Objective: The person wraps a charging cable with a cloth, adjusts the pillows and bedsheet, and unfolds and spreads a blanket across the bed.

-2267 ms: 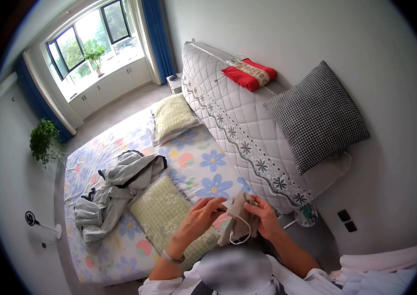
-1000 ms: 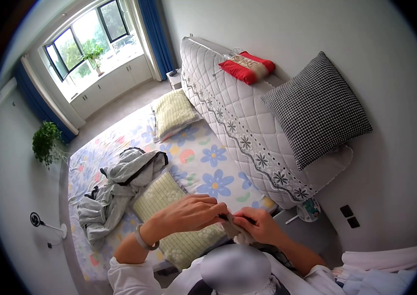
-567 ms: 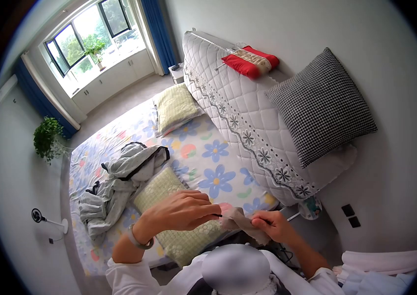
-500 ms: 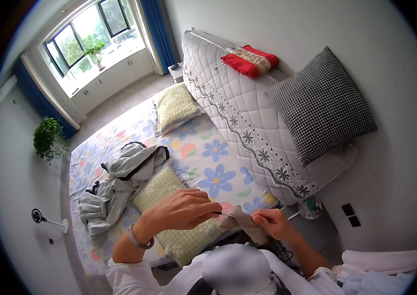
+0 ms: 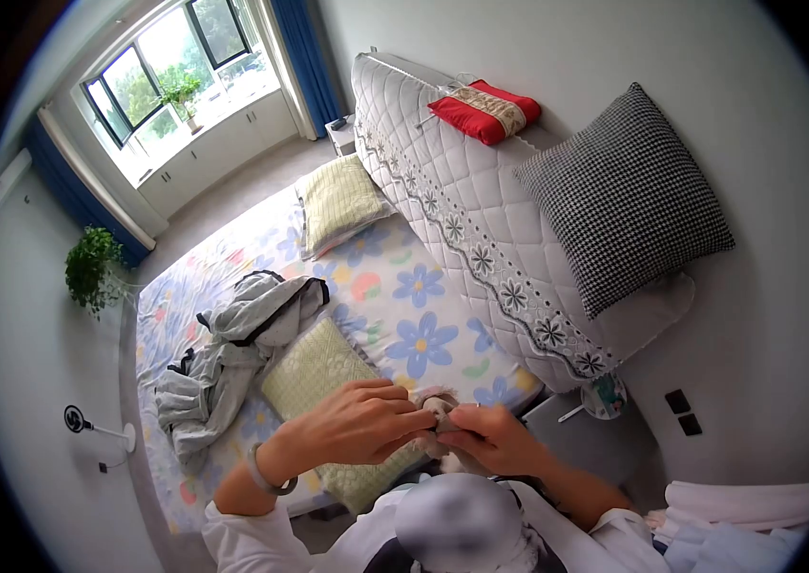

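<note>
A small beige-grey cloth (image 5: pixel 437 403) is bunched between my two hands, above the near edge of the bed. My left hand (image 5: pixel 363 420), with a band round its wrist, pinches the cloth from the left, palm down. From the right, my right hand (image 5: pixel 497 435) grips it between thumb and fingers. The fingertips of both hands nearly meet, and part of the cloth is hidden behind them. Below my left hand lies a pale green quilted pillow (image 5: pixel 323 368) on the flowered bed sheet (image 5: pixel 409 296).
A crumpled grey blanket (image 5: pixel 232 353) lies left on the bed; another green pillow (image 5: pixel 339 205) is farther back. The padded headboard (image 5: pixel 452 229) bears a red cushion (image 5: pixel 486 111) and a checked cushion (image 5: pixel 626 201). A grey bedside surface (image 5: pixel 590 441) stands right, with folded clothes (image 5: pixel 748 501) nearby.
My hands have come together, and the cloth that was stretched between them is now bunched up. My right hand has moved left.
</note>
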{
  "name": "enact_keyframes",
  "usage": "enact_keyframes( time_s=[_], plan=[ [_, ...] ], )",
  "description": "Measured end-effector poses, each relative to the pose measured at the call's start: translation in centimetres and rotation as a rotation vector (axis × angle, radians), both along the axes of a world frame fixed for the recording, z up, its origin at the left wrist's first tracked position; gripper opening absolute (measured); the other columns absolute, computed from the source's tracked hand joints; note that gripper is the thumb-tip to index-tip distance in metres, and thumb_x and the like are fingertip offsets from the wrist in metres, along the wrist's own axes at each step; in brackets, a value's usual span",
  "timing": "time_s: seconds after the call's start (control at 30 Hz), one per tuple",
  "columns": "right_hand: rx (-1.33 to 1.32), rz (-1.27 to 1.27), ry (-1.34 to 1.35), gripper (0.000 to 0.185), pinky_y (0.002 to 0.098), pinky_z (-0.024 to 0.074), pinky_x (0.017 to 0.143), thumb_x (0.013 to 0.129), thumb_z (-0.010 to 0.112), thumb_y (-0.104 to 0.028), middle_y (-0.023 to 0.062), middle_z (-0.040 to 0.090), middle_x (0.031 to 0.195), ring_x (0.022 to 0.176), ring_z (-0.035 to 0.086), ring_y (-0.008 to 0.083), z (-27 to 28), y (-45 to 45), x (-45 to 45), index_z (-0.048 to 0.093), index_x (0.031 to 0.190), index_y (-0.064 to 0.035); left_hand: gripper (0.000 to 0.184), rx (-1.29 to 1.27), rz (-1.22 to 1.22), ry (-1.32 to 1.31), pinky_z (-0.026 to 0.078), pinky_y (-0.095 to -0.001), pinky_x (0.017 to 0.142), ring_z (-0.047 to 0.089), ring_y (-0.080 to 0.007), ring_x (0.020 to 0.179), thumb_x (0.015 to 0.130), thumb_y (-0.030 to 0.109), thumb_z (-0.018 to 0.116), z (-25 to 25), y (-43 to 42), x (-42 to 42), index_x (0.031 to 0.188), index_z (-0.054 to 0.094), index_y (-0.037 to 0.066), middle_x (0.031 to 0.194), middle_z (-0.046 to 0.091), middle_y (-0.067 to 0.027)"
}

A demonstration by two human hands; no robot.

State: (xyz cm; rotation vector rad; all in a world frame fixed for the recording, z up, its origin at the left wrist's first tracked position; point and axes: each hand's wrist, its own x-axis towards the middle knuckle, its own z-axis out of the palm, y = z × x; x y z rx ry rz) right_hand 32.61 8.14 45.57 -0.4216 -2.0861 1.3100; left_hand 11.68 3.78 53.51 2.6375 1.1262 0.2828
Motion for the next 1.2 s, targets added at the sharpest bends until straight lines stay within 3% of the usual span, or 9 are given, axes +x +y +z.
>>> enact_keyframes(
  time_s=[0.4,0.47,0.53,0.6,0.8,0.9,1.03,1.13,1.2],
  plan=[
    [-0.252,0.173,-0.131,0.015,0.026,0.0357,0.051,0.086,0.057,-0.014,0.0053,0.051,0.064,0.058,0.043,0.0091,1.1,0.8,2.7,0.053,0.08,-0.0003,0.012,-0.009,-0.075,-0.103,0.043,-0.0314,0.062,0.053,-0.0209,0.064,0.079,0.014,0.06,0.9,1.0,0.1,0.09,0.058,0.009,0.065,0.053,-0.0033],
    [-0.594,0.086,-0.027,0.016,0.022,0.0389,0.057,0.088,0.055,-0.015,0.0018,0.057,0.072,0.065,0.046,0.0059,0.3,0.7,2.3,0.057,0.09,0.0002,0.01,-0.026,-0.053,-0.075,0.043,-0.0319,0.06,0.052,-0.0212,0.063,0.076,0.01,0.059,0.9,2.1,0.5,0.086,0.056,0.009,0.064,0.052,-0.0038],
    [-0.572,-0.027,0.023,0.023,0.0201,0.04,0.064,0.09,0.053,-0.02,-0.0011,0.057,0.079,0.073,0.047,0.0044,-1.4,2.0,0.4,0.058,0.098,0.0006,0.011,0.042,-0.033,-0.058,0.043,-0.0335,0.059,0.052,-0.0224,0.062,0.073,0.005,0.056,-0.5,4.1,-0.7,0.083,0.055,0.009,0.063,0.051,-0.0046],
    [-0.505,-0.12,0.054,0.026,0.0219,0.04,0.066,0.09,0.053,-0.023,-0.0002,0.056,0.079,0.074,0.046,0.0058,-3.1,4.1,-2.7,0.058,0.1,-0.0002,0.008,-0.007,0.11,-0.036,0.043,-0.0391,0.062,0.056,-0.0261,0.069,0.081,0.015,0.056,-1.1,6.4,-2.7,0.082,0.056,0.008,0.065,0.054,-0.0081],
    [-0.571,-0.005,0.107,0.021,0.0199,0.0347,0.058,0.089,0.054,-0.021,-0.0034,0.046,0.069,0.066,0.039,0.004,-7.2,6.4,-7.0,0.057,0.09,-0.0003,0.009,0.061,0.325,-0.028,0.042,-0.0383,0.06,0.055,-0.0274,0.066,0.082,0.015,0.059,-2.6,4.2,-7.4,0.084,0.059,0.006,0.066,0.055,-0.0093],
    [-0.41,-0.051,-0.093,0.021,0.0206,0.0356,0.057,0.089,0.055,-0.022,-0.003,0.048,0.068,0.064,0.041,0.0048,-10.3,5.8,-6.7,0.057,0.092,-0.0006,0.012,-0.044,0.344,-0.068,0.044,-0.0386,0.063,0.057,-0.0283,0.072,0.084,0.016,0.057,-6.9,2.7,-8.5,0.088,0.059,0.005,0.073,0.06,-0.0099],
    [-0.454,-0.023,-0.166,0.019,0.0185,0.0376,0.062,0.09,0.052,-0.019,-0.0039,0.052,0.076,0.069,0.044,0.0035,-10.9,6.2,-6.0,0.057,0.095,-0.0015,0.014,-0.016,0.359,-0.218,0.045,-0.038,0.064,0.059,-0.028,0.074,0.085,0.016,0.056,-11.7,2.1,-8.6,0.093,0.059,0.006,0.08,0.062,-0.0098],
    [-0.462,-0.071,-0.18,0.019,0.018,0.0372,0.061,0.09,0.052,-0.02,-0.0051,0.053,0.076,0.07,0.045,0.0028,-11.9,7.2,-5.4,0.057,0.095,-0.0018,0.015,-0.126,0.428,-0.217,0.046,-0.0377,0.066,0.059,-0.0283,0.079,0.087,0.019,0.052,-11.9,2.5,-8.3,0.095,0.058,0.007,0.081,0.063,-0.0098],
    [-0.566,-0.066,-0.167,0.02,0.0187,0.0378,0.062,0.09,0.052,-0.02,-0.0053,0.054,0.077,0.071,0.046,0.0025,-11.5,7.3,-5.3,0.058,0.095,-0.0024,0.015,-0.186,0.443,-0.268,0.047,-0.0355,0.064,0.06,-0.0258,0.076,0.084,0.018,0.057,-12.4,3.5,-8.4,0.095,0.06,0.009,0.08,0.063,-0.0089]
  ],
)
